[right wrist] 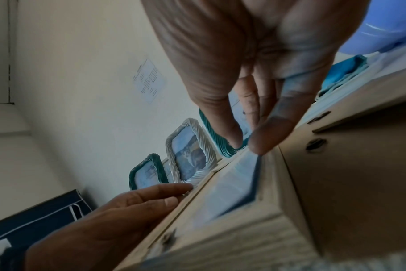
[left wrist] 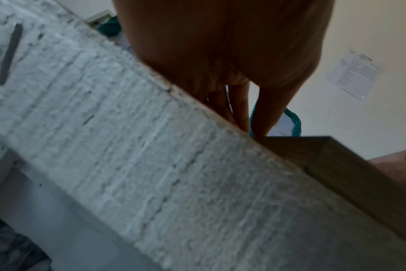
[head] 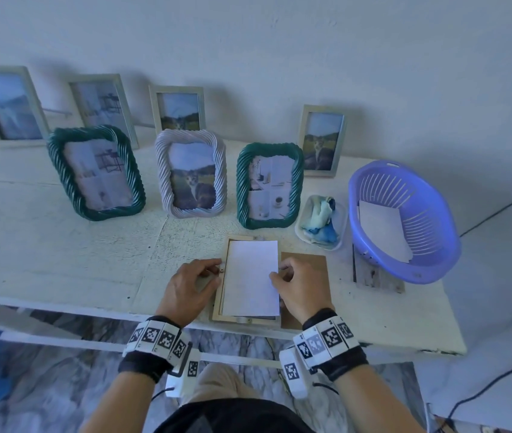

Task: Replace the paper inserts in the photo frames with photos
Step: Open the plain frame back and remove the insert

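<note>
Pale wood frames our job: the open frame [head: 221,295] lies face down at the near edge of the worktop [head: 61,245], at six o'clock from the green rope-edged frame [head: 269,185], with a white sheet [head: 251,276] resting in its recess. Our left hand [head: 190,285] grips the frame's nine o'clock rail, fingers curled against it. Our right hand [head: 298,285] pinches the sheet's three o'clock edge between thumb and fingertips, seen close in the right wrist view. Under that hand lies the brown backing board [head: 306,289].

We judge several risks. The frame's near rail sits right at the worktop's edge, so a sideways tug could drag it off. The sheet sits slightly skewed, its three o'clock edge riding over the rail; pressing it there could crease a corner. A darker layer shows beneath the sheet, so we could lift or shift two layers at once. The small turn clips on the rail could snag the paper. The purple basket [head: 435,245] at two o'clock already holds a paper [head: 382,229].
</note>
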